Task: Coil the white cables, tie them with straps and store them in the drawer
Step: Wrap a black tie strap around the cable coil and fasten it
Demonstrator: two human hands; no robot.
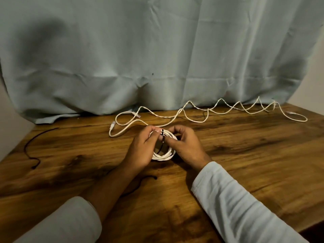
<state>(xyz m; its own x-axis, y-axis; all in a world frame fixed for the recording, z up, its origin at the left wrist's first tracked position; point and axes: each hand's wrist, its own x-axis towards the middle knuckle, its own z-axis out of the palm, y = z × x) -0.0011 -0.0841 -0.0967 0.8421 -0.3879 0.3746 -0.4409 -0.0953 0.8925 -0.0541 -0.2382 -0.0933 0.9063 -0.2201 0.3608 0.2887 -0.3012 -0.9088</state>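
**A:** How far along was the job?

**B:** Roughly a third, I'd judge. 1 white cable was wound into a coil, held between the 2 grips low over the desk. I couldn't tell whether it touched the desk. A black strap was looped over the coil's top, right at the fingertips, but I couldn't say it was fastened.

**A:** And the grips?

**B:** The left grip was curled round the coil's left side, thumb and forefinger up by the strap. The right grip pinched the strap from the other side.

**A:** What was left?

**B:** Cinching that strap, then coiling the loose cable lying in waves beyond the grips. After that, storing everything. A spare strap lay well out to the left of the left grip. A second strap lay nearer the person, partly under the left forearm.

**A:** Anything you couldn't make out?

**B:** The drawer wasn't in view at all. The loose cable looked twisted and showed 3 plug ends, so it may have been 2 cables. The grips hid the coil's sides.
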